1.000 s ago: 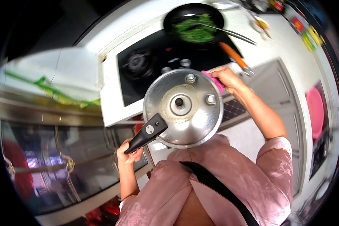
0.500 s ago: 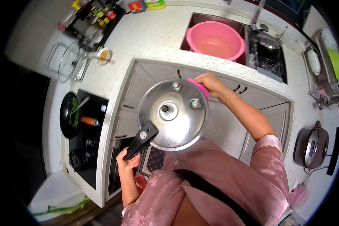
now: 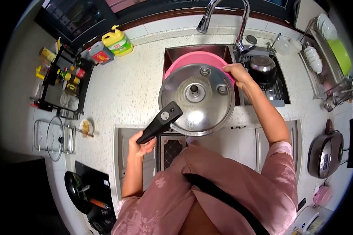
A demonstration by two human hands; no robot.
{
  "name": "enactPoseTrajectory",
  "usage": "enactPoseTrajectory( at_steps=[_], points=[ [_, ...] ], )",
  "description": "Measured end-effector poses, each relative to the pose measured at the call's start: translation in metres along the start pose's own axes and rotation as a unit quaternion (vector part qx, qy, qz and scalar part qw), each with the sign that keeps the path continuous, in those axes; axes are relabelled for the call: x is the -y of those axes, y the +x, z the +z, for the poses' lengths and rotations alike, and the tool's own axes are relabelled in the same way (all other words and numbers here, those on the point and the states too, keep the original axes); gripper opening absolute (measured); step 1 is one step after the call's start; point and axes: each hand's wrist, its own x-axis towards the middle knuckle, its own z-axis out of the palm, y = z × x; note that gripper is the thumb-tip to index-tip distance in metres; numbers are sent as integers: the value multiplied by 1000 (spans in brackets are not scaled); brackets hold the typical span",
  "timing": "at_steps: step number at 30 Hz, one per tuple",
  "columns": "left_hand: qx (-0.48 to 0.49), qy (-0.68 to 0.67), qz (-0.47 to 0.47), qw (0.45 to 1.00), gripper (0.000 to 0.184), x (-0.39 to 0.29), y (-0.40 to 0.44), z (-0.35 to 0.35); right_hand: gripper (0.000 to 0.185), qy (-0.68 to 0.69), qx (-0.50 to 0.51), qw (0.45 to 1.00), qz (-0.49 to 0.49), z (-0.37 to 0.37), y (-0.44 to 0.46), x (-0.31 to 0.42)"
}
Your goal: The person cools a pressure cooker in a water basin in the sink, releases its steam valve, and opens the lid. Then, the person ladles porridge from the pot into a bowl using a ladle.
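Shiny metal lid, smooth plastic handle

Yellow jug beside grey bottle; wok on hob; rice cooker on counter.

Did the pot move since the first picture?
Yes, the pot went away from the stove, toward the sink, and now hides part of the tub.

Left hand grips the black handle of a lidded metal pot; right hand holds its opposite side. Beyond the pot, a pink basin sits in a sink.
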Motion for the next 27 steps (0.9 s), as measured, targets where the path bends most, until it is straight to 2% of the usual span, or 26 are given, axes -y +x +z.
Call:
enactPoseTrajectory(
  at_steps=[5, 7, 10, 11, 12, 14, 16, 18, 20, 22, 23, 25, 27],
  points=[
    [-16, 13, -42, 999, 54, -38, 93, -15, 9, 3, -26, 999, 34, -13, 87, 5],
    [-42, 5, -75, 996, 50, -40, 122, -19, 9, -41, -17, 997, 63, -25, 128, -14],
    [-16, 23, -103, 994, 52, -30, 158, -40, 10, -49, -32, 995, 81, -40, 195, -57],
    [-17, 23, -117, 993, 51, -29, 166, -38, 9, -83, -21, 991, 103, -37, 196, -50],
    [-63, 27, -140, 988, 47, -21, 172, -43, 9, -87, -12, 991, 102, -38, 210, -60],
    [-34, 37, -163, 985, 45, -18, 181, -43, 11, -36, -16, 991, 129, -32, 228, -77],
    [-43, 46, -188, 980, 46, -15, 190, -39, 17, -71, 0, 984, 166, -35, 237, -90],
    [-60, 103, -192, 974, 46, -8, 199, -43, 19, -178, -19, 973, 148, -39, 262, -116],
    [-60, 88, -212, 971, 46, -12, 203, -43, 19, -175, -3, 974, 147, -43, 284, -148],
    [-94, 145, -254, 952, 43, -12, 209, -42, 39, -152, 31, 964, 218, -45, 302, -179],
    [-115, 174, -267, 941, 42, -15, 212, -33, 39, -152, 38, 962, 225, -39, 298, -172],
    [-134, 201, -284, 928, 41, -15, 218, -34, 31, -242, 86, 950, 179, -22, 274, -132],
    [-146, 233, -304, 912, 39, -13, 219, -31, 29, -243, 96, 949, 175, -25, 285, -154]
  ],
)
